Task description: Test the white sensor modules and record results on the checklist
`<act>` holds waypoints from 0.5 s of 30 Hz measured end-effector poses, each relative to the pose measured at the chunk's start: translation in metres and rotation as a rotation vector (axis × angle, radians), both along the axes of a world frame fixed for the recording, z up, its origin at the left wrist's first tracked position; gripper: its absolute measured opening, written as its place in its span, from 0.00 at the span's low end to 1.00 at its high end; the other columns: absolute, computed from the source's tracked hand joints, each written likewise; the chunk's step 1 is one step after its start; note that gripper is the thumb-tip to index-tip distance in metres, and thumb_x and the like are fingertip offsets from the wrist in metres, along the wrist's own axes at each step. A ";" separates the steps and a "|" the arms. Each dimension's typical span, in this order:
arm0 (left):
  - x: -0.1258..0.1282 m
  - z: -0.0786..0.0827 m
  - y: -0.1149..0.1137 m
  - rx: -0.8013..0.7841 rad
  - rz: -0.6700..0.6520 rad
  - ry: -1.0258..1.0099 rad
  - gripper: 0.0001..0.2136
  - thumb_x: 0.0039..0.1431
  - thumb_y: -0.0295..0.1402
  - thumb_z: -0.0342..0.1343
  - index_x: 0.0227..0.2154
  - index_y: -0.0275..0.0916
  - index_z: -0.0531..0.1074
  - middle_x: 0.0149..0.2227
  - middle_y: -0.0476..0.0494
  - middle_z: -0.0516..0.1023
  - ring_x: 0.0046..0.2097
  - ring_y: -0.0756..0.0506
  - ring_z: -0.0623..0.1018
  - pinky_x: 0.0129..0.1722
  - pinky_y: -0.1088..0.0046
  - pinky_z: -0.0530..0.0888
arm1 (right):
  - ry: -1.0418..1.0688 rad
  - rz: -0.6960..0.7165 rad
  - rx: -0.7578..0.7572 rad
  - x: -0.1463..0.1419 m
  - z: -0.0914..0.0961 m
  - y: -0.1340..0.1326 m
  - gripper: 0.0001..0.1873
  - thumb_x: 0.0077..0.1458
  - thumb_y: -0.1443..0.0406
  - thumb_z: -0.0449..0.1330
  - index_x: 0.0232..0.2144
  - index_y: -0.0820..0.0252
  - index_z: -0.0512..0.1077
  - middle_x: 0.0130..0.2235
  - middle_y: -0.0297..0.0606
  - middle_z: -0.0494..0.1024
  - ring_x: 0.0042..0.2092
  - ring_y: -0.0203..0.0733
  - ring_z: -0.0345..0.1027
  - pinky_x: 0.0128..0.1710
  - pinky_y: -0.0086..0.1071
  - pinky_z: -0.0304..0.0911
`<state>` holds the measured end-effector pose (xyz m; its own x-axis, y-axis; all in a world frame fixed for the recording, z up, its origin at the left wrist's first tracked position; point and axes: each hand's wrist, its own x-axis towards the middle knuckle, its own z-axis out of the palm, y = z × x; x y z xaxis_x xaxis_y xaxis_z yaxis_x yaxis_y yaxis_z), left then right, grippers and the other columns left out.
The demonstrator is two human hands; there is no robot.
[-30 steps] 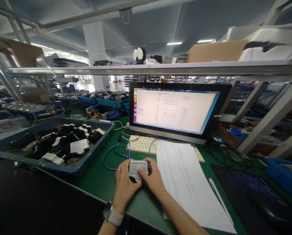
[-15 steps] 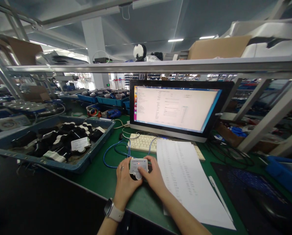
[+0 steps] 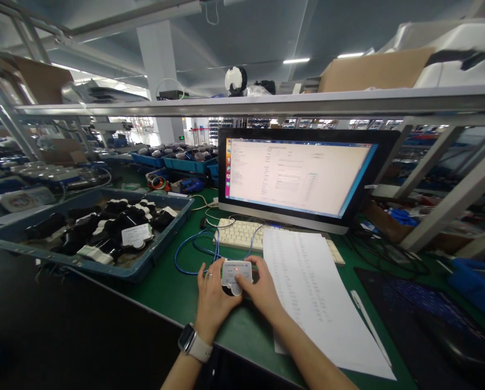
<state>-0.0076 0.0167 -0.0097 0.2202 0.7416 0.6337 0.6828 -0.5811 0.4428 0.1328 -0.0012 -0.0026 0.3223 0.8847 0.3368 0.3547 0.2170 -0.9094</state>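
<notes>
A small white-faced electronic module point(image 3: 231, 269) with printed text and a lit red light is held between both hands, low over the green bench. My left hand point(image 3: 215, 292) wraps its left side, with a ring and a wristwatch on that arm. My right hand point(image 3: 263, 287) grips the right side, its thumb lying on the printed face. The module's underside is dark and mostly hidden by my fingers. A blue cable point(image 3: 181, 254) loops on the bench just behind the hands.
Left stands a blue-grey tray point(image 3: 138, 273) of black and white modules. A keyboard point(image 3: 238, 236) lies before a lit monitor point(image 3: 295, 179). Printed sheets point(image 3: 307, 292), a white pen point(image 3: 370, 325) and a black mouse point(image 3: 449, 338) lie to the right. A shelf point(image 3: 209, 108) spans overhead.
The camera view has shifted slightly, so the whole scene sits a little differently. Both hands still hold the module, and its red light stays lit. My left index finger appears slightly more lifted.
</notes>
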 end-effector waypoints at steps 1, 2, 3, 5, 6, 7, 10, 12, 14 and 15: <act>0.000 0.001 0.000 -0.009 -0.002 0.004 0.29 0.45 0.35 0.58 0.52 0.38 0.58 0.50 0.35 0.74 0.52 0.38 0.73 0.60 0.50 0.55 | -0.003 0.003 -0.003 0.000 0.000 0.000 0.17 0.43 0.64 0.62 0.38 0.55 0.67 0.40 0.36 0.71 0.43 0.45 0.68 0.44 0.39 0.66; 0.000 0.001 -0.001 -0.016 -0.003 0.007 0.29 0.45 0.35 0.58 0.52 0.37 0.58 0.50 0.35 0.73 0.52 0.38 0.73 0.60 0.50 0.54 | -0.006 0.008 -0.007 0.000 0.000 -0.001 0.17 0.43 0.64 0.62 0.38 0.55 0.67 0.41 0.36 0.71 0.43 0.44 0.68 0.44 0.39 0.66; 0.000 0.001 -0.001 -0.019 -0.002 0.008 0.29 0.45 0.35 0.58 0.52 0.37 0.58 0.50 0.35 0.73 0.53 0.38 0.73 0.61 0.50 0.54 | -0.007 0.011 -0.011 0.001 0.000 -0.001 0.17 0.43 0.64 0.62 0.38 0.55 0.67 0.41 0.36 0.70 0.43 0.44 0.68 0.45 0.39 0.66; 0.001 0.001 -0.002 -0.021 0.001 0.006 0.29 0.45 0.35 0.58 0.53 0.37 0.58 0.50 0.35 0.73 0.53 0.38 0.73 0.61 0.50 0.54 | -0.009 0.015 -0.013 0.001 0.001 -0.001 0.17 0.43 0.64 0.62 0.38 0.55 0.66 0.41 0.36 0.70 0.44 0.44 0.67 0.46 0.40 0.66; 0.001 0.001 -0.002 -0.020 0.001 0.003 0.30 0.45 0.35 0.58 0.53 0.37 0.58 0.50 0.35 0.73 0.53 0.38 0.73 0.61 0.50 0.54 | -0.009 0.011 -0.011 0.001 0.001 -0.001 0.17 0.43 0.64 0.62 0.38 0.55 0.66 0.41 0.36 0.70 0.44 0.44 0.67 0.46 0.40 0.65; 0.001 0.001 -0.002 -0.019 0.002 -0.001 0.30 0.45 0.35 0.58 0.53 0.37 0.58 0.50 0.35 0.73 0.53 0.38 0.73 0.61 0.50 0.55 | -0.007 0.008 -0.009 0.001 0.002 -0.002 0.17 0.43 0.64 0.62 0.38 0.55 0.66 0.41 0.36 0.70 0.44 0.44 0.67 0.46 0.40 0.65; 0.001 0.002 -0.003 -0.027 -0.001 0.004 0.30 0.45 0.35 0.58 0.53 0.37 0.58 0.50 0.35 0.73 0.53 0.37 0.73 0.60 0.50 0.55 | 0.008 0.006 -0.018 0.001 0.001 -0.002 0.17 0.43 0.63 0.62 0.38 0.55 0.66 0.41 0.37 0.71 0.44 0.45 0.68 0.44 0.40 0.66; 0.001 0.003 -0.003 -0.039 -0.002 0.018 0.31 0.45 0.34 0.58 0.54 0.37 0.58 0.51 0.34 0.73 0.54 0.37 0.72 0.60 0.50 0.55 | 0.014 0.010 -0.024 0.001 0.001 -0.001 0.18 0.43 0.63 0.62 0.39 0.55 0.66 0.42 0.37 0.71 0.44 0.46 0.68 0.42 0.40 0.67; 0.001 0.003 -0.004 -0.048 0.002 0.031 0.31 0.45 0.34 0.58 0.54 0.37 0.57 0.51 0.34 0.72 0.54 0.37 0.72 0.61 0.49 0.55 | 0.010 0.009 -0.022 0.001 0.000 -0.001 0.18 0.43 0.63 0.62 0.39 0.55 0.66 0.42 0.37 0.71 0.44 0.46 0.68 0.42 0.39 0.67; 0.000 0.003 -0.004 -0.050 0.004 0.037 0.31 0.45 0.34 0.58 0.54 0.37 0.57 0.51 0.34 0.72 0.54 0.37 0.72 0.61 0.49 0.55 | 0.008 0.008 -0.021 0.001 -0.001 -0.001 0.18 0.43 0.63 0.62 0.39 0.55 0.66 0.42 0.37 0.71 0.45 0.46 0.68 0.42 0.39 0.67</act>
<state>-0.0072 0.0128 -0.0064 0.2392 0.7731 0.5874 0.7015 -0.5559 0.4460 0.1342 -0.0019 -0.0034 0.3179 0.8941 0.3154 0.3460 0.2003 -0.9166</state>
